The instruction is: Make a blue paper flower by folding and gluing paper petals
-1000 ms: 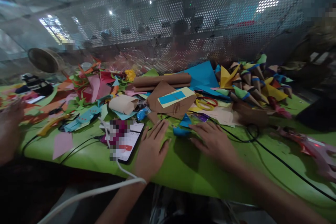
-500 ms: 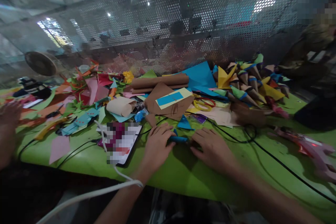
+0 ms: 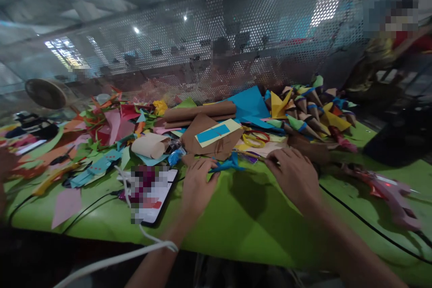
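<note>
My left hand (image 3: 198, 184) is closed at the edge of a folded piece of blue paper (image 3: 232, 163), pinching its left end just above the green table. My right hand (image 3: 295, 175) is to the right, thumb and fingers together on a thin brownish stick (image 3: 257, 156) that points left toward the blue paper. The stick's exact kind is hard to make out. Behind the hands lies a brown paper sheet (image 3: 205, 128) with a cream strip bearing a blue rectangle (image 3: 213, 133).
A phone (image 3: 165, 193) with a white cable lies left of my left hand. A pink glue gun (image 3: 393, 193) rests at right, its black cord crossing the green table (image 3: 236, 229). Yellow-handled scissors (image 3: 254, 139), paper cones (image 3: 312, 110) and heaped paper scraps (image 3: 114, 121) lie behind.
My right hand has moved right and away from the left hand, and the thin stick now shows in it. The blue paper now looks more spread out beside my left hand.
</note>
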Tool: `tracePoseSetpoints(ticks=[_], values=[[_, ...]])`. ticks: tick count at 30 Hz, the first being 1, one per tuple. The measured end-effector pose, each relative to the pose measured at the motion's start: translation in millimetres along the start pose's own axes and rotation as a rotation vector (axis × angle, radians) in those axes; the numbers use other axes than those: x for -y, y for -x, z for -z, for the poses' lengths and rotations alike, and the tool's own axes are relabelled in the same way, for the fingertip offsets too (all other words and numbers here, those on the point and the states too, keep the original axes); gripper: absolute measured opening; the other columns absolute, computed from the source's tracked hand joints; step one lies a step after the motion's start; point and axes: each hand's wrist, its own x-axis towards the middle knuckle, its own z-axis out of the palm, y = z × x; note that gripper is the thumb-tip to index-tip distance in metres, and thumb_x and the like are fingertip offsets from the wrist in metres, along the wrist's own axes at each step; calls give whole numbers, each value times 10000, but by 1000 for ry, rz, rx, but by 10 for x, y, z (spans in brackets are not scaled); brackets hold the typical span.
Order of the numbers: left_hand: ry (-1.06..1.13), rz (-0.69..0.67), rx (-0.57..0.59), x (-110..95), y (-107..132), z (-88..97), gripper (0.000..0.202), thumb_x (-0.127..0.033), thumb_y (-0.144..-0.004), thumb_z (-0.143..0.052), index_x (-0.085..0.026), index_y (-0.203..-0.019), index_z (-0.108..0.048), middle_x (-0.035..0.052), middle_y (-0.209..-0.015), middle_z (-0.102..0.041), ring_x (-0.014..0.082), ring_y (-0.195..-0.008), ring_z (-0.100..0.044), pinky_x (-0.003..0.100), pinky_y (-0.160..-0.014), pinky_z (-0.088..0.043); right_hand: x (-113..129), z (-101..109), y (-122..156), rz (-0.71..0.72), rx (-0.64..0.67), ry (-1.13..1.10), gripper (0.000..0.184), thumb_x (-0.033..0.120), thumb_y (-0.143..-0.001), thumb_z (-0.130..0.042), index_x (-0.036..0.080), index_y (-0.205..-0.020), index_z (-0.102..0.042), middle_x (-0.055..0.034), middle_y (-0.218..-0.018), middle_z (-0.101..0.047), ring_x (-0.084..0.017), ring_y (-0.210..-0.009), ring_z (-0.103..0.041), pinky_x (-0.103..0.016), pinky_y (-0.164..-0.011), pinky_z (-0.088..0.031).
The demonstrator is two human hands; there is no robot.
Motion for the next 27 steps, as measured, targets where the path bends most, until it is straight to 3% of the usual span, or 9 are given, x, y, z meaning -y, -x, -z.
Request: tracePoseSetpoints(ticks=[3, 7, 10, 15, 18, 23, 27], values=[[-22, -2, 43, -9, -95, -61, 148, -89, -832, -628, -213, -911, -629, 46, -1012, -715, 246, -1008, -631, 411, -893, -470, 33, -17, -27, 41, 14, -39, 171, 263, -917, -592, 206, -1064, -658, -101, -1052, -671, -306, -986, -557, -382, -762, -374], [-50, 12, 99, -5, -181, -111, 156, -106, -856, -603, -226, -945, -646, 35, -1025, -721, 250, -1024, -627, 417, -905, -456, 193, -135, -81, 193, 214, -272, 196, 310, -877, -629, 231, -1051, -673, -77, -1046, -680, -272, -973, -579, -367, -796, -406], [-64, 12, 108, -10, -241, -119, 168, -110, -866, -593, -233, -963, -657, 29, -1026, -723, 243, -1027, -628, 408, -904, -447, 317, -208, -146, 169, 304, -294, 295, 177, -784, -644, 205, -1077, -658, -82, -1059, -691, -278, -1005, -585, -370, -815, -404], [-50, -28, 107, -23, -352, -117, 210, -111, -896, -565, -236, -1022, -678, 28, -1052, -729, 248, -1045, -624, 417, -915, -441, 457, -201, -241, 196, 330, -302, 200, 29, -729, -571, 177, -832, -658, -78, -892, -698, -247, -892, -602, -328, -743, -411], [-9, -52, 110, 8, -365, -149, 258, -101, -904, -540, -242, -1067, -682, 32, -1082, -728, 242, -1063, -620, 416, -940, -441, 491, -173, -252, 214, 305, -353, 201, 27, -720, -577, 188, -818, -649, -57, -887, -700, -230, -894, -611, -311, -764, -433], [172, -37, 155, 74, -309, -214, 245, -134, -918, -506, -219, -1043, -699, 54, -1071, -731, 237, -1038, -632, 399, -935, -473, 426, -191, -234, 61, 223, -730, 97, 182, -808, -600, 207, -873, -668, -39, -864, -717, -214, -812, -647, -314, -732, -478], [332, -11, 183, 68, -286, -209, 233, -218, -939, -484, -204, -1023, -701, 73, -1041, -740, 238, -1009, -656, 386, -904, -498, 361, -236, -224, -122, 239, -899, 114, 287, -816, -620, 206, -873, -678, -32, -820, -720, -215, -761, -651, -323, -696, -480]])
